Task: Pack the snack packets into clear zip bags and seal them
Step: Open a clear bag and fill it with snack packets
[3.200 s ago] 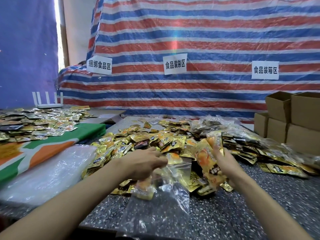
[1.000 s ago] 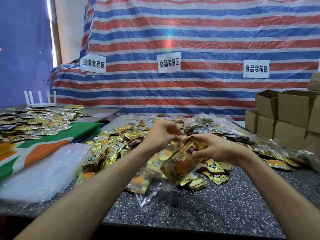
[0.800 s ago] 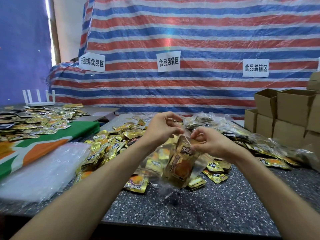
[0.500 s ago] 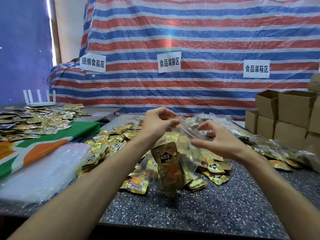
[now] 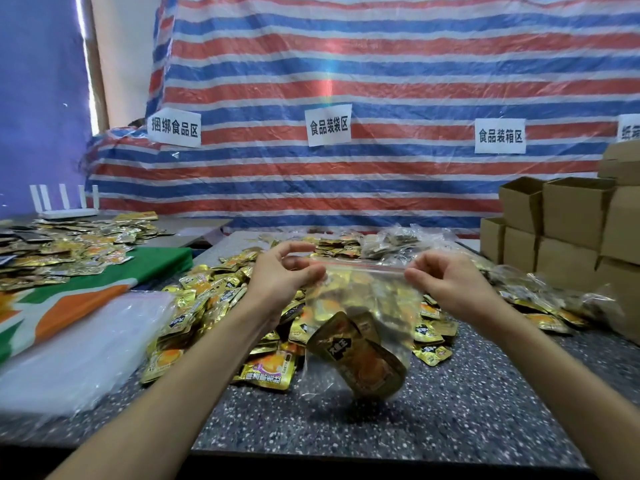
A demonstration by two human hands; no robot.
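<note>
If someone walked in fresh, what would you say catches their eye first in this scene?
Probably the red, white and blue striped tarp filling the back wall, with white paper signs on it. Next, the heap of shiny gold snack packets on the speckled dark table. In front, the left hand and right hand stretch the top of a clear zip bag holding packets.

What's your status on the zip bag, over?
Left hand and right hand pinch the clear plastic zip bag by its top corners. Gold foil snack packets inside. Nothing blocking.
</note>
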